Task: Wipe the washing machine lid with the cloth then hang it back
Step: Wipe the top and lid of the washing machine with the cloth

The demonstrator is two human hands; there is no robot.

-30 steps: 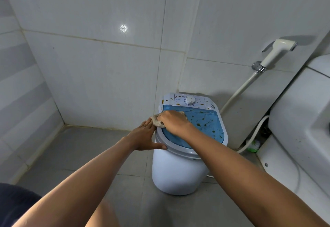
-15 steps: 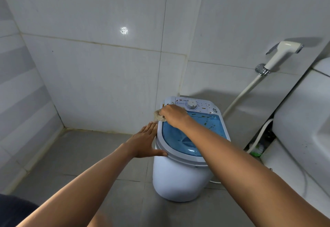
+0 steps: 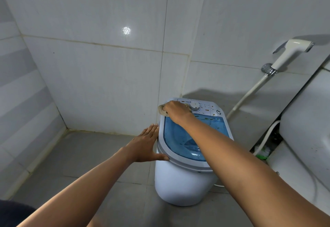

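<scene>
A small white washing machine (image 3: 180, 184) stands on the grey floor near the wall corner. Its lid (image 3: 180, 137) is translucent blue with a grey rim, and brown specks dot the far right part and the white control panel (image 3: 209, 108). My right hand (image 3: 176, 111) presses a beige cloth (image 3: 162, 111) onto the panel's far left corner; most of the cloth is hidden under the hand. My left hand (image 3: 144, 144) lies flat, fingers spread, against the lid's left rim, thumb on the front edge.
A white bidet sprayer (image 3: 289, 51) hangs on the tiled wall at right, its hose (image 3: 248, 92) running down behind the machine. A white toilet tank (image 3: 307, 119) fills the right edge. A green-and-white brush (image 3: 262, 152) sits by its base.
My right hand has slid the cloth from the lid's left blue area up to the control panel's far left corner. The left hand stays on the rim. The view has drifted.
</scene>
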